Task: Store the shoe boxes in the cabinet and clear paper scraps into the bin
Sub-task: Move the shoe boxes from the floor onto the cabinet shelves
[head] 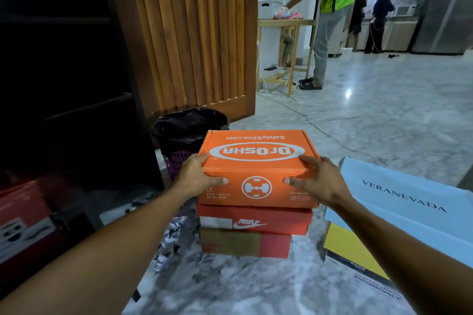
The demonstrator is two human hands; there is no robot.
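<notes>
Both hands clamp the orange shoe box [257,169], left hand [198,178] and right hand [318,180] on opposite sides, atop the red box [253,221]; bin [189,133] just beyond, left.

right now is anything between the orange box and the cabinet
Nothing visible blocks it. The left hand and right hand hold the orange box on the red box; the open cabinet is to its left. The bin stands farther back, beside the cabinet.
</notes>
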